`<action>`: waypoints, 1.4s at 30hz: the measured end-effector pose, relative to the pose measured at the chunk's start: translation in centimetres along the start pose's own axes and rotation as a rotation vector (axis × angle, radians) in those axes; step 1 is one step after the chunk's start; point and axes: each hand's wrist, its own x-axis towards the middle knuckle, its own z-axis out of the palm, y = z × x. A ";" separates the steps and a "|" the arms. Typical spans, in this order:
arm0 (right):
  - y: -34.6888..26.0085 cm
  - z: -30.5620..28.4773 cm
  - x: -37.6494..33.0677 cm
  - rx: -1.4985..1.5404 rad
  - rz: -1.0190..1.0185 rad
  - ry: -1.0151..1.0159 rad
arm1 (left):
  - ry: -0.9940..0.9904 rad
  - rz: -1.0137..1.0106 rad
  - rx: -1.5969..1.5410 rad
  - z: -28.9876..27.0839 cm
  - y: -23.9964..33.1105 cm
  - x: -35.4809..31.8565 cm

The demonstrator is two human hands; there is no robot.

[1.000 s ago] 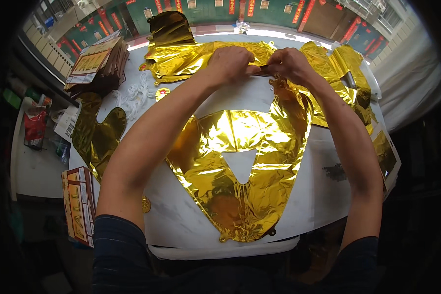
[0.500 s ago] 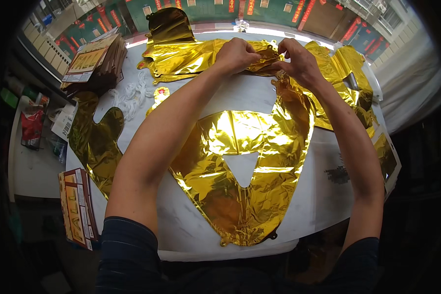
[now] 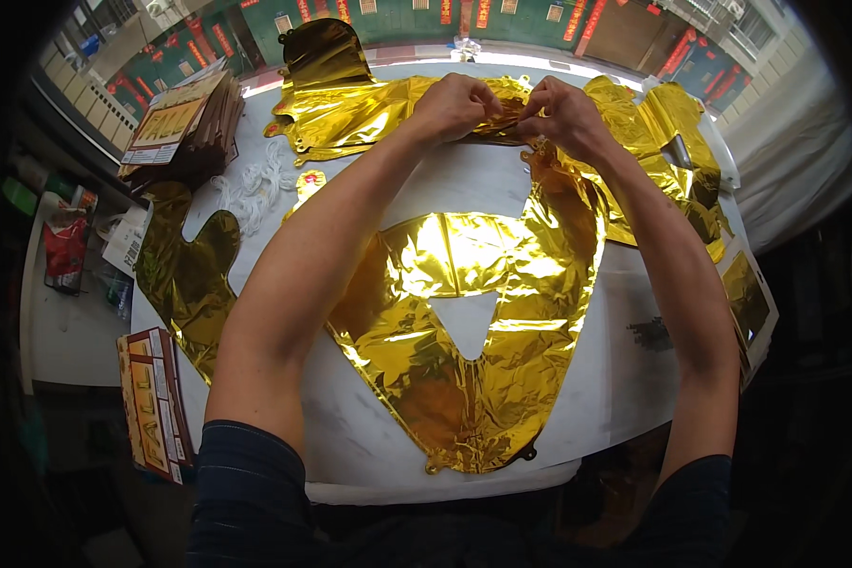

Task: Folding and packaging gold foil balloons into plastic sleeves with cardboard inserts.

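A flat gold foil letter balloon [image 3: 530, 379], shaped like an A, lies point toward me in the middle of the table. Beyond it, another gold foil balloon [image 3: 350, 123] stretches across the back, crumpled between my hands. My left hand [image 3: 452, 106] is closed over this far balloon, its fingertips pinching at the crumpled foil. Close by on the right, my right hand [image 3: 566, 118] pinches thumb and fingers together above the A balloon's upper right arm. Whatever lies in that pinch is too small to make out.
White string [image 3: 256, 189] lies loosely bundled at left, beside a curved gold balloon [image 3: 189, 275]. A stack of printed packages [image 3: 185, 123] stands at the back left, with more packages [image 3: 151, 402] at the near left edge. Further gold balloons [image 3: 672, 142] lie at right.
My right hand has moved slightly left and down, its fingers now drawn closer together and nearer my left hand. My left hand has barely moved. The balloons lie much as before.
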 end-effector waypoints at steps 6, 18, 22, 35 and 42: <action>0.1 -0.4 0.2 -0.030 0.124 -0.028 | -0.226 0.016 0.034 -0.5 3.1 -0.6; 0.9 -0.4 1.4 0.043 0.031 -0.125 | -0.002 -0.106 0.145 0.2 1.6 -0.5; 0.7 -0.4 1.6 -0.078 0.017 -0.106 | 0.057 0.025 0.181 0.6 1.3 -0.9; 1.6 0.9 1.9 0.179 -0.055 0.092 | 0.116 -0.099 0.182 0.8 2.3 -1.3; 1.7 0.1 4.3 0.167 0.056 -0.130 | 0.137 -0.087 0.134 0.7 2.2 -1.7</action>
